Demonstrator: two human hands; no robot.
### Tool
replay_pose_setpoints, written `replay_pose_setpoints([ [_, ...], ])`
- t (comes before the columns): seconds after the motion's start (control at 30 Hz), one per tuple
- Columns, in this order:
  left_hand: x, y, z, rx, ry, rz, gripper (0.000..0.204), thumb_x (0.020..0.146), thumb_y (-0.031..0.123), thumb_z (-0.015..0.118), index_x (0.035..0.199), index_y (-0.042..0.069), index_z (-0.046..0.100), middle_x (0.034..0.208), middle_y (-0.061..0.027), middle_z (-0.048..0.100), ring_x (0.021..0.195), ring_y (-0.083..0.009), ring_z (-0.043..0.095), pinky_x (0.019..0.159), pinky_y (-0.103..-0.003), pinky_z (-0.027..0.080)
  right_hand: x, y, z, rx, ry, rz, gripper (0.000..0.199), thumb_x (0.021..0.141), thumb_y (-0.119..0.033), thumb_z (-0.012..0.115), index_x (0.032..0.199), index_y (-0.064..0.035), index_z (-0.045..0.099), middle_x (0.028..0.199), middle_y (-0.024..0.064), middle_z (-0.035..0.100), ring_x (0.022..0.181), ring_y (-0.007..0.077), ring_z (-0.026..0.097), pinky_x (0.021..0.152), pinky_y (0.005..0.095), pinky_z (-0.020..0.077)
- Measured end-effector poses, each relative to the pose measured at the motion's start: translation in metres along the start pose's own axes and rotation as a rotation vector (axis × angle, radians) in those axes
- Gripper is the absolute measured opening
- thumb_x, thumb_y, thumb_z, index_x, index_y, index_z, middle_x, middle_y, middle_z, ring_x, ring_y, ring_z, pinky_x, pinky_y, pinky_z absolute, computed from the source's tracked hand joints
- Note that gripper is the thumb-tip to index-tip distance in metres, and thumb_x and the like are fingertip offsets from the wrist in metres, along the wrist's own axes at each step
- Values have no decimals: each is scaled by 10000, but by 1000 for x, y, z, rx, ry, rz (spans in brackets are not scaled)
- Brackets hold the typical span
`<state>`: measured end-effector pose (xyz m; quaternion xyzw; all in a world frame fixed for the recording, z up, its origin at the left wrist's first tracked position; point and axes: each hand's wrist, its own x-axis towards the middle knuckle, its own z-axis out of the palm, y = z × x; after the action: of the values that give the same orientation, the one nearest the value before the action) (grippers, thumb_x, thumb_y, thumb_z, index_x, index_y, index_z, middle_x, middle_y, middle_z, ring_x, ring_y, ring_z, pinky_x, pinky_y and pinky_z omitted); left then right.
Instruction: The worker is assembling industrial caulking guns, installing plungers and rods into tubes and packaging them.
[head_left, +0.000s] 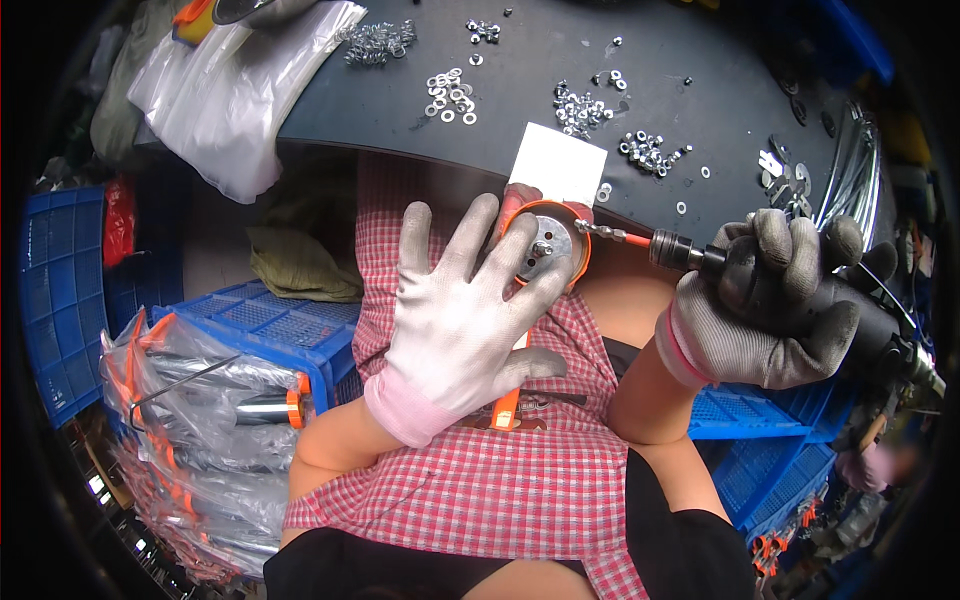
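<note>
Your white-and-grey gloved left hand (455,310) spreads over the orange-rimmed round housing (583,262) beside the dark worktop (690,120); your grey-gloved right hand (765,315) grips the black power driver (870,322); the silver metal disc (553,238) seems seated, its fastening perhaps unfinished.

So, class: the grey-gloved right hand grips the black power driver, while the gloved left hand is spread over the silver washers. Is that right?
No: the head view shows the left hand spread over the round, orange-rimmed metal part; the washers lie on the dark table. The right hand does grip the driver.
</note>
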<state>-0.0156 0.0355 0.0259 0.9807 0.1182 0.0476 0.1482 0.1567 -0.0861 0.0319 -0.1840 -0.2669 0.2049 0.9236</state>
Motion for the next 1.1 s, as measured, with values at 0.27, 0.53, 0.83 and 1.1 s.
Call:
replay_pose_setpoints([
  [0.27, 6, 5, 4, -59, -39, -76, 787, 476, 422, 825, 1212, 231, 621, 1286, -86, 528, 1259, -344, 436, 1065, -598, 216, 0, 6, -1, -108, 142, 53, 485, 837, -312, 651, 1224, -77, 478, 747, 15, 527, 731, 164, 456, 541, 243, 377],
  [0.53, 7, 12, 13, -60, -81, -124, 680, 534, 355, 825, 1166, 195, 632, 1307, -107, 506, 1258, -358, 436, 978, -594, 349, 1, 5, -12, 37, -7, 184, 477, 763, -308, 733, 1144, -146, 495, 794, 0, 519, 764, 142, 457, 761, 313, 425],
  [0.83, 6, 12, 17, -111, -61, -143, 597, 561, 335, 819, 1108, 161, 658, 1311, -125, 493, 1256, -382, 434, 961, -596, 364, -13, 26, 2, -335, -49, 138, 459, 801, -321, 739, 1148, -145, 496, 742, 11, 579, 767, 127, 537, 693, 254, 491],
  [1.1, 4, 9, 24, -130, -4, -119, 554, 569, 299, 828, 1072, 142, 657, 1274, -123, 489, 1250, -374, 434, 967, -630, 341, -5, 32, 16, -535, -297, 186, 518, 804, -356, 763, 1185, -134, 493, 743, 26, 587, 700, 138, 572, 613, 219, 513],
])
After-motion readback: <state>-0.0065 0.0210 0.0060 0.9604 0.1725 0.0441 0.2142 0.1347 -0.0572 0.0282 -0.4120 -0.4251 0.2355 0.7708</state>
